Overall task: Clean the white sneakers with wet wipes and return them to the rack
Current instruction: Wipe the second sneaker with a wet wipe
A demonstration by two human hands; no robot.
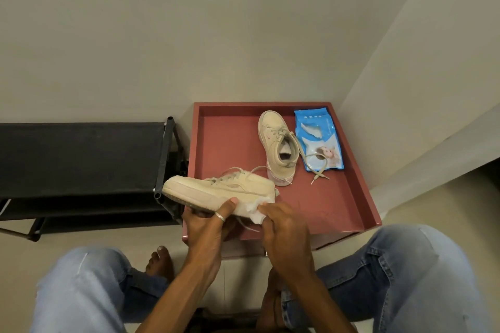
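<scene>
My left hand (pixel 209 222) grips a white sneaker (pixel 216 189) from below by its sole, toe pointing left, held above the front edge of a red tray-top table (pixel 230 138). My right hand (pixel 284 227) pinches a white wet wipe (pixel 254 209) against the sneaker's heel side. The second white sneaker (pixel 276 146) stands on the table, toe pointing away, its laces trailing right. A blue pack of wet wipes (pixel 318 138) lies beside it on the right, its flap open.
A black shoe rack (pixel 81 159) stands left of the table against the wall. My knees in blue jeans (pixel 405 278) frame the bottom of the view, with a bare foot (pixel 159 262) on the floor. A wall corner rises at the right.
</scene>
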